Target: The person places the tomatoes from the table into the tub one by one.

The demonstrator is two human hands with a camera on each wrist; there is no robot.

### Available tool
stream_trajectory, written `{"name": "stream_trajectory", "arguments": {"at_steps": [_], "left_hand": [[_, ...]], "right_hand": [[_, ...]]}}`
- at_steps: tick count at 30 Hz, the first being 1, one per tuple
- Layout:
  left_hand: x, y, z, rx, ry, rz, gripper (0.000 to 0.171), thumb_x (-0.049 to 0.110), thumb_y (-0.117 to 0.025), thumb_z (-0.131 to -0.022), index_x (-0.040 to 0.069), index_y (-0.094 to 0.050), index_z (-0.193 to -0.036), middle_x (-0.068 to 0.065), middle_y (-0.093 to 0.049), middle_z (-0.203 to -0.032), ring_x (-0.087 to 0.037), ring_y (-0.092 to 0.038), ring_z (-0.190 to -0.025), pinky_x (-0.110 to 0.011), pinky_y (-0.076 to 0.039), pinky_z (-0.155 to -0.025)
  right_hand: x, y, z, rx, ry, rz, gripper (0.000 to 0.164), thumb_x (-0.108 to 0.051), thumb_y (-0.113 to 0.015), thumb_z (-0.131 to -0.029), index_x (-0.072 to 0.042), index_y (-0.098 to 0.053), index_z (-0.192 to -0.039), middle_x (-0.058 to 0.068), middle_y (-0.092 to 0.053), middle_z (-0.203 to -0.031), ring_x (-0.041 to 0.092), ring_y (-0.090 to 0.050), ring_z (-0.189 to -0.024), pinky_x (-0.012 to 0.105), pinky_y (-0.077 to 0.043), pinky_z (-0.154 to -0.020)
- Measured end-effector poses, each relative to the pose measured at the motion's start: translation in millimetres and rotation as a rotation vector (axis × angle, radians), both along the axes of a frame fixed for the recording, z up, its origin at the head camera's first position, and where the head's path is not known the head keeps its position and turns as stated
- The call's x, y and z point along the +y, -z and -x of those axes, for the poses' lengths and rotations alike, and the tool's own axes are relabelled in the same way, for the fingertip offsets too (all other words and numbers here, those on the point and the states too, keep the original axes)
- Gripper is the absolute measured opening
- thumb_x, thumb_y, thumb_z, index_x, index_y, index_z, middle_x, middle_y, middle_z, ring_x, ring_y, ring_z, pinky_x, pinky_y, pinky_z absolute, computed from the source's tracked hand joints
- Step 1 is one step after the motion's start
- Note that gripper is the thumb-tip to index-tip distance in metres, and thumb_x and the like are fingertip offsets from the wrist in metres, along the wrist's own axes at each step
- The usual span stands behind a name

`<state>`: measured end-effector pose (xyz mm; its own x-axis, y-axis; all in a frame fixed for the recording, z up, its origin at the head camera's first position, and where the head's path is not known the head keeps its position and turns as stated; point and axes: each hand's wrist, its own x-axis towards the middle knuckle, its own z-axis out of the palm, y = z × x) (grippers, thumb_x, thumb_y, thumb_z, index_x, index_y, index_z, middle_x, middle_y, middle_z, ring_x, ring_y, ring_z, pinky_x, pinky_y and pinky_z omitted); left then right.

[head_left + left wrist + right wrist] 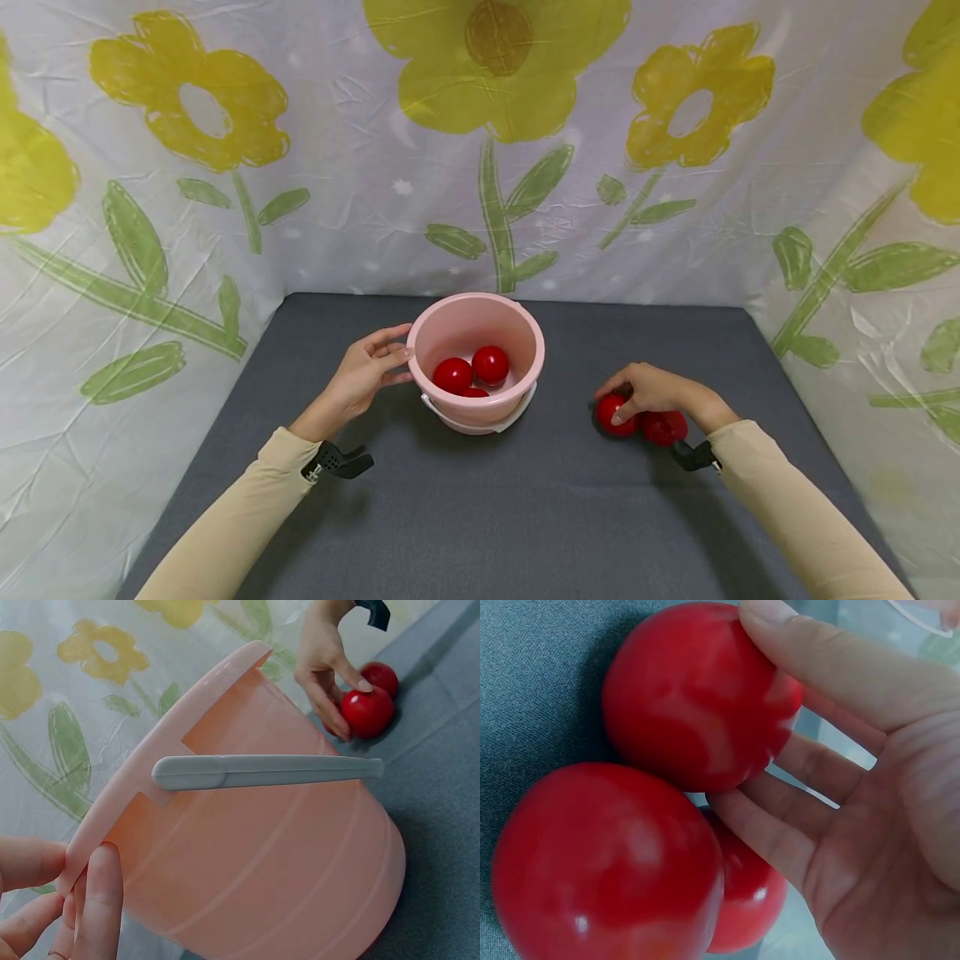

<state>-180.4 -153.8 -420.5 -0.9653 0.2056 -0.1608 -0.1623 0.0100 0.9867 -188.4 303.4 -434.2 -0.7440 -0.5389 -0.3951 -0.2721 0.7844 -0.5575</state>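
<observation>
A pink bucket [468, 408] with a pale handle [270, 771] stands upright on the dark cloth. Its rim is pinched between the thumb and fingers of my left hand [360, 375]. Several glossy red balls [491, 365] lie inside it, one partly hidden by the front rim. To the bucket's right, my right hand [660, 390] grips a red ball [690, 697], thumb on one side and fingers on the other. Two more red balls show beside it in the right wrist view: a near one [607, 862] and one behind [750, 892], partly covered.
Dark grey cloth [480, 517] covers the table. A whitish sheet with yellow flowers [337, 167] hangs along the back and both sides. Black wrist cameras [341, 460] sit on both wrists below beige sleeves.
</observation>
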Motion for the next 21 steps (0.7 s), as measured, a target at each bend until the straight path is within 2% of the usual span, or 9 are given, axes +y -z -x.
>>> {"name": "stream_trajectory", "arguments": {"at_steps": [9,21], "left_hand": [[-1.0,1.0,1.0,-0.003,0.007,-0.005,0.056,0.009,-0.063,-0.096,0.006,-0.043,-0.148,0.004,-0.067,-0.099,-0.004,-0.070,-0.085,-0.024,-0.062,-0.076],[-0.5,2.0,1.3,0.014,0.008,-0.004,0.054,0.006,-0.061,-0.097,0.004,-0.043,-0.147,0.003,-0.066,-0.100,-0.003,-0.069,-0.086,-0.024,-0.062,-0.075]], "right_hand": [[2.4,3.0,1.5,0.025,-0.020,0.013,0.044,-0.021,-0.081,-0.082,-0.011,-0.070,-0.123,0.015,-0.067,-0.127,0.027,-0.064,-0.111,0.032,-0.058,-0.083],[2.3,-1.1,0.5,0.030,-0.010,0.034,0.043,-0.022,-0.081,-0.082,-0.010,-0.071,-0.122,0.015,-0.068,-0.126,0.029,-0.064,-0.112,0.033,-0.058,-0.085]]}}
